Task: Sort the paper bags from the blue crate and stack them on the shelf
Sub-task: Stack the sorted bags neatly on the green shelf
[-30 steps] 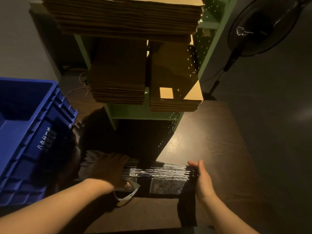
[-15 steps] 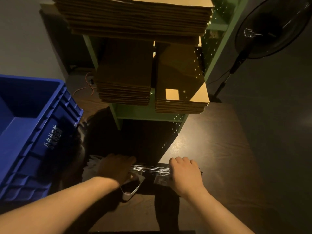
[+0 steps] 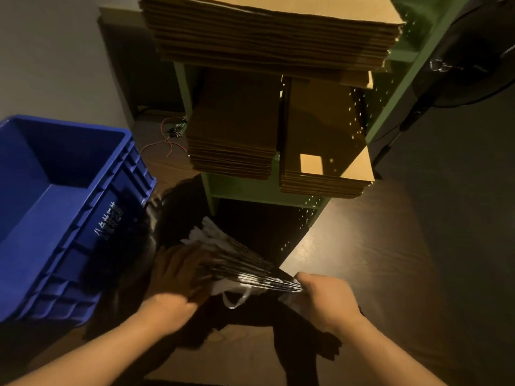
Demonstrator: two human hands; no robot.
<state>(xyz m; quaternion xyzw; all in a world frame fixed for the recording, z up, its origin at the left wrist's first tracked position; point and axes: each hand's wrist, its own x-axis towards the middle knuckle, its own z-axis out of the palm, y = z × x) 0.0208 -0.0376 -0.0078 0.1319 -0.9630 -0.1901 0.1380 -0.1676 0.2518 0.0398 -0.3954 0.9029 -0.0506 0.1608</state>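
Dark paper bags (image 3: 242,267), folded flat and bundled edge-up, are fanning out between the two hands low in the head view, above a dark wooden floor (image 3: 362,246). Right hand (image 3: 324,298) is gripping the near-right end of the bundle, fingers curled over the bag edges. Left hand (image 3: 178,270) is pressing against the left end of the bundle; its fingers are blurred, so whether they curl round the bags cannot be told. White handles (image 3: 237,298) are hanging below the bundle, and further white handle ends are showing at its far-left tip. Blue crate (image 3: 69,218) is standing to the left, just beside the left hand, its interior in shadow. Beyond the bundle, a green shelf (image 3: 239,190) is carrying two stacks of flat brown bags (image 3: 234,140) side by side, with a wider brown stack (image 3: 267,37) on the level above. Farthest right, a black fan (image 3: 468,65) is standing beside the shelf.
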